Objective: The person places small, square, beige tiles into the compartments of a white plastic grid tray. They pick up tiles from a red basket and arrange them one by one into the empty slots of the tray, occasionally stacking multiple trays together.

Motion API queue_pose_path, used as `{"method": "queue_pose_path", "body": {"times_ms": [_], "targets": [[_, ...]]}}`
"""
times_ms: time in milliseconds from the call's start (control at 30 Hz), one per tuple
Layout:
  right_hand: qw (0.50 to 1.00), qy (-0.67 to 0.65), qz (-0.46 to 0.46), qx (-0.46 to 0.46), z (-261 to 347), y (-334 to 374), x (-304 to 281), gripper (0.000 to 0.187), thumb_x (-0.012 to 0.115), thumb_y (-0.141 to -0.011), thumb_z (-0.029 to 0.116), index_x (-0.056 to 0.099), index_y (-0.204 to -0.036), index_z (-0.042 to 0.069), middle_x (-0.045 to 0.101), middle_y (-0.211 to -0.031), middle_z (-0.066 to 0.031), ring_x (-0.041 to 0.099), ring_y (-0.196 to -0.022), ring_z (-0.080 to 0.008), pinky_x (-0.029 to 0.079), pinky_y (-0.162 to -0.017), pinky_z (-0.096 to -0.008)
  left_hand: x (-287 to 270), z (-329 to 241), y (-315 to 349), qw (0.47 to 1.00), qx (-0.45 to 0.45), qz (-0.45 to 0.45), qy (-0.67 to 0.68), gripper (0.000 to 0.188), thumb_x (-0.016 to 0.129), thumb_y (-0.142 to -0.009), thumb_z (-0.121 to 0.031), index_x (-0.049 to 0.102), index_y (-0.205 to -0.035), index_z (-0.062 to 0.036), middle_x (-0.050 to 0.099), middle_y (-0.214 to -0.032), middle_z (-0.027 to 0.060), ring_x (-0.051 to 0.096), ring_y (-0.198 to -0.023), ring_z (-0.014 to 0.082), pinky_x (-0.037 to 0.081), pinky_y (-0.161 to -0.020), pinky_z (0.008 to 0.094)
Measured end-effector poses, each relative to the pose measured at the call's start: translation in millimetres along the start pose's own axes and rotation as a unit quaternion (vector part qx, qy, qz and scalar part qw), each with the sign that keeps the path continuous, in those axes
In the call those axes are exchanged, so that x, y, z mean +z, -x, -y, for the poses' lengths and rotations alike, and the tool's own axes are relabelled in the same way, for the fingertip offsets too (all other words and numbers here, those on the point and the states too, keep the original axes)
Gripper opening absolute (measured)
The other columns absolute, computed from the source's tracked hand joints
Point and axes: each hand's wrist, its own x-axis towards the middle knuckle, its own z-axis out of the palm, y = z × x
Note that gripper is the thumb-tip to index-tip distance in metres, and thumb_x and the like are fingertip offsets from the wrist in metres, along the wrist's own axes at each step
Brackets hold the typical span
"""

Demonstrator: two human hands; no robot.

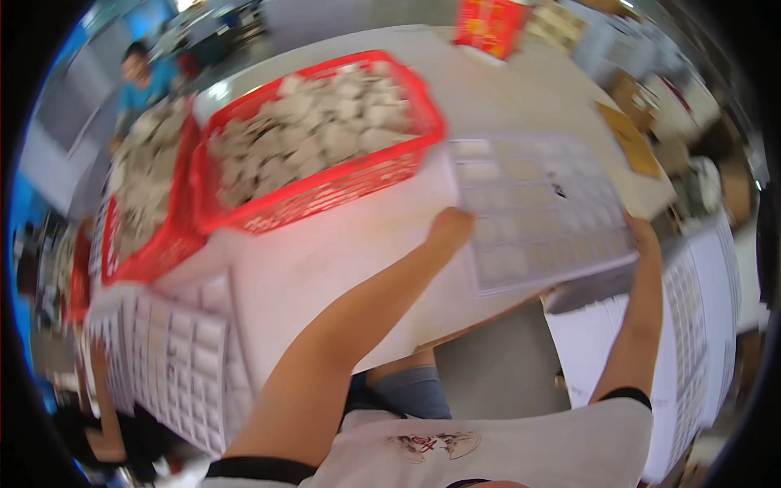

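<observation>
A pale, translucent plastic tray (533, 280) with rows of compartments lies over the right part of the table. My left hand (452, 228) is closed on its left edge, and my right hand (643, 233) grips the right edge. Pale contents seem to fill the compartments, but blur keeps me from telling what they are. A small dark mark (559, 190) shows near the tray's middle. Left of the tray stands a red plastic basket (325, 185), heaped with flat, greyish-beige pieces (313, 130).
Another red basket (167, 244) of similar pieces stands farther left. White compartment trays (179, 346) lie at the lower left, near another person's hand (98, 358). More stacked trays (687, 325) stand at the right. A red packet (490, 28) and yellow card (628, 138) lie toward the back.
</observation>
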Motion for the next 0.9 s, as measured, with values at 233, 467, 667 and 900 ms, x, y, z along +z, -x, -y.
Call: {"method": "queue_pose_path", "body": {"times_ms": [233, 467, 667, 900], "targets": [[0.94, 0.001, -0.238, -0.246, 204.8, 69.9, 99.5, 0.034, 0.051, -0.097, 0.026, 0.064, -0.115, 0.0, 0.068, -0.107, -0.0103, 0.063, -0.097, -0.0198, 0.047, -0.088, -0.0313, -61.2, 37.2, 148.3, 0.939, -0.096, -0.193, 0.269, 0.042, 0.057, -0.093, -0.035, 0.064, -0.11, 0.0028, 0.066, -0.107, 0.0195, 0.065, -0.096, 0.0334, 0.053, -0.082, 0.0408], [0.826, -0.177, 0.145, -0.515, 359.5, 355.6, 347.8, 0.015, 0.064, -0.085, 0.004, 0.066, -0.099, 0.002, 0.064, -0.096, -0.0088, 0.06, -0.093, -0.0192, 0.046, -0.083, -0.0306, -158.4, 198.8, 493.2, 0.705, -0.38, -0.599, -0.003, 0.033, 0.056, -0.084, -0.001, 0.063, -0.116, -0.009, 0.064, -0.117, 0.0111, 0.063, -0.095, 0.0212, 0.05, -0.081, 0.0345], [0.706, -0.199, 0.017, -0.679, 503.3, 414.1, 383.7, 0.018, 0.069, -0.079, 0.006, 0.065, -0.096, 0.004, 0.061, -0.107, -0.0124, 0.055, -0.105, -0.03, 0.045, -0.089, -0.0403, -102.0, 296.2, 784.0, 0.519, -0.596, -0.59, 0.168, 0.065, 0.066, -0.089, -0.035, 0.041, -0.138, -0.001, 0.05, -0.134, 0.019, 0.049, -0.123, 0.0316, 0.038, -0.104, 0.0462], [0.875, 0.058, 0.271, -0.396, 622.9, 255.2, 427.5, 0.059, 0.074, -0.076, 0.036, 0.059, -0.121, 0.001, 0.058, -0.125, -0.0189, 0.055, -0.117, -0.0315, 0.043, -0.096, -0.0405, -113.0, 249.8, 696.6, 0.439, -0.236, -0.478, 0.723, 0.052, 0.046, -0.1, -0.038, 0.038, -0.14, -0.0052, 0.042, -0.144, 0.0101, 0.039, -0.133, 0.0298, 0.035, -0.108, 0.0519]]}}
